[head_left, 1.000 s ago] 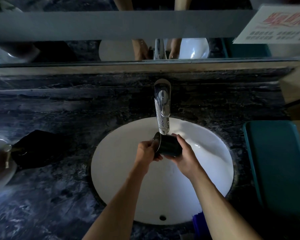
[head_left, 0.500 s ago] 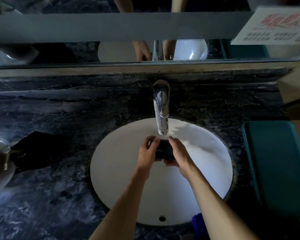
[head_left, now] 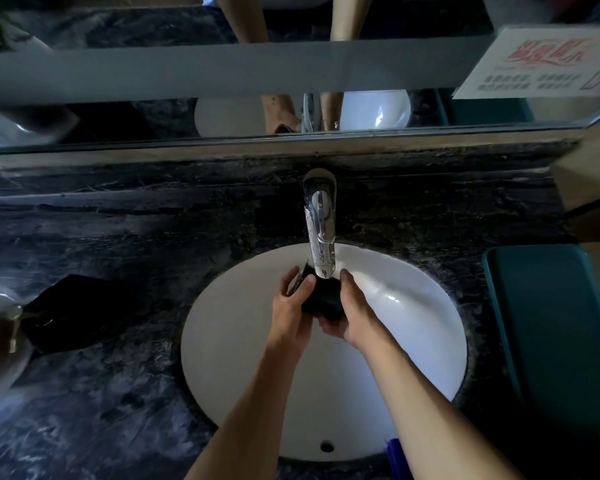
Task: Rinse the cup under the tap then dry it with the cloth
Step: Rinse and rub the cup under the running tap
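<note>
Rinsing step. Well to the left of the grip, a dark cloth (head_left: 73, 315) lies on the counter (head_left: 125, 410), untouched. The left hand (head_left: 290, 313) clasps the cup (head_left: 323, 299) on its left flank, thumb laid across the dark wall, rim tilted up and to the left; the right hand (head_left: 355, 311) cups the base and right flank from below. Both hands are closed on the cup, which sits directly beneath the tap (head_left: 321, 230) spout, over the basin (head_left: 413, 334). Whether water is running cannot be told. To rinse well, judge that the rim should turn up toward the spout, the cup rotating between the palms so the flow reaches every wall. Wet walls are likely slippery, so keep the right palm under the base.
</note>
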A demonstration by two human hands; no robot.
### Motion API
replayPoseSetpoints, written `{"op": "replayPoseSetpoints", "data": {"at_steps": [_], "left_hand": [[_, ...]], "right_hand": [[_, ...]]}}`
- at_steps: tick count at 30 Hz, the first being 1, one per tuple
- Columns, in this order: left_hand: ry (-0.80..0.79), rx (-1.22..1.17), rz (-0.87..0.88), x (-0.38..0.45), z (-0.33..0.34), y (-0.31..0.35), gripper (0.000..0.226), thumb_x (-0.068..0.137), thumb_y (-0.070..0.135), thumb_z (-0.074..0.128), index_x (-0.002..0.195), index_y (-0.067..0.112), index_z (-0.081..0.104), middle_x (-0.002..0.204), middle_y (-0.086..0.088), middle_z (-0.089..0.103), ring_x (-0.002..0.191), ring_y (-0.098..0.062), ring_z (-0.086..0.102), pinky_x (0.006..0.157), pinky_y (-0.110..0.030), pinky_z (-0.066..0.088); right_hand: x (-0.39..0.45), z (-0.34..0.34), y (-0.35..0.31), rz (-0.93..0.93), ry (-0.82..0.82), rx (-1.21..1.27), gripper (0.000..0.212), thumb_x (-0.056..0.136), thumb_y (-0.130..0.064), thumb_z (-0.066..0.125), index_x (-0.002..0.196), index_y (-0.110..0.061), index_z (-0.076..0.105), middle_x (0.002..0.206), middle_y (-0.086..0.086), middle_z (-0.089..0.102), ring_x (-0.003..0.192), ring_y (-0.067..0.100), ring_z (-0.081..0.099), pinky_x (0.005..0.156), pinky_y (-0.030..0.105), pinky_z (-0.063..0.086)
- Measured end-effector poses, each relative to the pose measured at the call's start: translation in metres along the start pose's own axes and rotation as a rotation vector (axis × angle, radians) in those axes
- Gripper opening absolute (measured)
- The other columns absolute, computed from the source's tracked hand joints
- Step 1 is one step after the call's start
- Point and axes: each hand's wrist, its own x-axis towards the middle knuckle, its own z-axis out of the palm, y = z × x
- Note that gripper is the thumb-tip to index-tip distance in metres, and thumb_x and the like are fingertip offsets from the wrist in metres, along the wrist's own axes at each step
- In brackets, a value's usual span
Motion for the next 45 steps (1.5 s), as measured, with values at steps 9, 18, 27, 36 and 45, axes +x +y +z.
{"op": "replayPoseSetpoints", "data": {"at_steps": [9, 18, 27, 36, 45], "left_hand": [[0.151, 0.089, -0.126, 0.005, 0.012, 0.007, 0.087, 0.083, 0.044, 0.083, 0.146, 0.009, 0.035, 0.113, -0.027, 0.06, 0.089, -0.037, 0.065, 0.05, -0.036, 0.052], [0.055, 0.03, -0.144, -0.005, 0.005, 0.0, 0.061, 0.084, 0.043, 0.079, 0.125, -0.001, 0.067, 0.111, -0.026, 0.066, 0.092, -0.036, 0.066, 0.067, -0.039, 0.055], [0.027, 0.076, -0.004, -0.034, -0.013, 0.016, 0.03, 0.096, 0.021, 0.072, 0.117, 0.003, 0.06, 0.108, -0.021, 0.063, 0.1, -0.035, 0.067, 0.07, -0.038, 0.065], [0.061, 0.561, 0.358, -0.086, -0.03, 0.038, 0.057, 0.074, 0.008, 0.091, 0.118, 0.023, 0.058, 0.109, 0.003, 0.07, 0.087, 0.013, 0.066, 0.079, -0.011, 0.051], [0.081, 0.663, 0.484, -0.126, -0.046, 0.044, 0.063, 0.078, -0.005, 0.085, 0.126, 0.021, 0.054, 0.113, 0.005, 0.066, 0.088, 0.02, 0.062, 0.069, -0.004, 0.05]], "right_hand": [[0.005, 0.004, 0.021, -0.504, 0.084, -0.291, 0.02, 0.098, -0.05, 0.054, 0.103, -0.031, 0.057, 0.105, 0.011, 0.073, 0.083, 0.03, 0.076, 0.057, 0.04, 0.062], [-0.012, -0.005, 0.009, -0.348, 0.124, -0.636, 0.058, 0.103, -0.049, 0.023, 0.104, -0.008, 0.062, 0.089, 0.023, 0.073, 0.066, 0.036, 0.072, 0.052, 0.03, 0.052], [-0.041, -0.021, 0.001, -0.752, 0.262, -0.643, 0.015, 0.097, -0.011, 0.056, 0.084, -0.016, 0.061, 0.065, -0.002, 0.061, 0.056, 0.016, 0.055, 0.055, 0.028, 0.044], [-0.094, 0.011, -0.039, -0.687, -0.031, -0.092, 0.021, 0.104, -0.019, 0.055, 0.089, -0.008, 0.066, 0.07, 0.001, 0.06, 0.046, 0.011, 0.051, 0.039, 0.019, 0.036], [-0.106, 0.028, -0.046, -0.659, -0.068, -0.002, 0.028, 0.101, -0.023, 0.063, 0.081, -0.004, 0.066, 0.064, 0.004, 0.061, 0.042, 0.009, 0.052, 0.036, 0.019, 0.035]]}}
